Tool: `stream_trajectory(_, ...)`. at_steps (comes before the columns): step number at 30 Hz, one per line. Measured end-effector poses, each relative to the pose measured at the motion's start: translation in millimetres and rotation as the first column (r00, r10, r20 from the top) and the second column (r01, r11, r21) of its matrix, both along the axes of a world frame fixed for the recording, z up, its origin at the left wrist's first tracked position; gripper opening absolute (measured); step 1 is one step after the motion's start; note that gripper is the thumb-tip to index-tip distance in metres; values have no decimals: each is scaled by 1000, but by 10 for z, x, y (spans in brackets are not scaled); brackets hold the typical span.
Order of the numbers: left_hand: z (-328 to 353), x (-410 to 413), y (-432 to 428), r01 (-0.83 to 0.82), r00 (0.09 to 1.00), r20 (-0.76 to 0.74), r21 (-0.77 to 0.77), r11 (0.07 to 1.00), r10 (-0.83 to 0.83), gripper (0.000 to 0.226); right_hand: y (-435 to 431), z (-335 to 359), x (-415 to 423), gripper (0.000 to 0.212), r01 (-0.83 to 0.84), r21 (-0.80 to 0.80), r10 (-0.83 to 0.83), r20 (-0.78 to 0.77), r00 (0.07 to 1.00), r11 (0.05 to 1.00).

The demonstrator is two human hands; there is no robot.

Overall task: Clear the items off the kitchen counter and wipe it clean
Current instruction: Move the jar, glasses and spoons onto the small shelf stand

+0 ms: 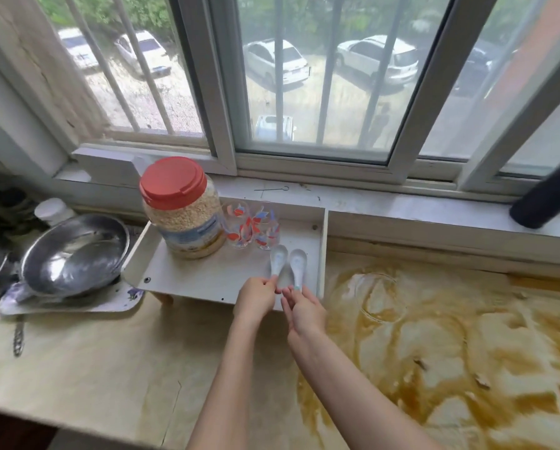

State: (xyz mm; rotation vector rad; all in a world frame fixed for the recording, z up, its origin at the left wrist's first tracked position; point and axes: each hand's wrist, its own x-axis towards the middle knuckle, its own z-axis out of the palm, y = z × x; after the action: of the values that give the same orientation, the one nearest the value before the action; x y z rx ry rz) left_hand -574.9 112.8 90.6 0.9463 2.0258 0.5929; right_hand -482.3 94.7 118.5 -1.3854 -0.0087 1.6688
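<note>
Two white ceramic spoons lie side by side on a white raised shelf [187, 277] under the window. My left hand [255, 297] pinches the handle of the left spoon [278, 259]. My right hand [304, 311] pinches the handle of the right spoon [298, 263]. Behind the spoons stand two patterned glasses [251, 227] and a clear jar of grain with a red lid [182, 209]. The counter [87, 358] is beige, and a wide brown stain [450, 336] smears its right half.
A steel pan [74, 254] rests on a tray [77, 305] at the left, with a white bottle [53, 211] behind it. A chain [18, 337] lies on the counter at the left. A dark tube [544, 199] leans on the windowsill at the right.
</note>
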Motion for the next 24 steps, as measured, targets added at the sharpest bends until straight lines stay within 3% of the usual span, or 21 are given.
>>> stream_trajectory(8,-132,-197,314,69,997,30,-38,997,-68,40,273,-173,-310,39,116,-17,-116,18,993,993)
stream_trajectory(24,-141,-71,677,81,996,41,-7,997,-81,43,644,-117,-330,54,-2,16,1,70,998,1000)
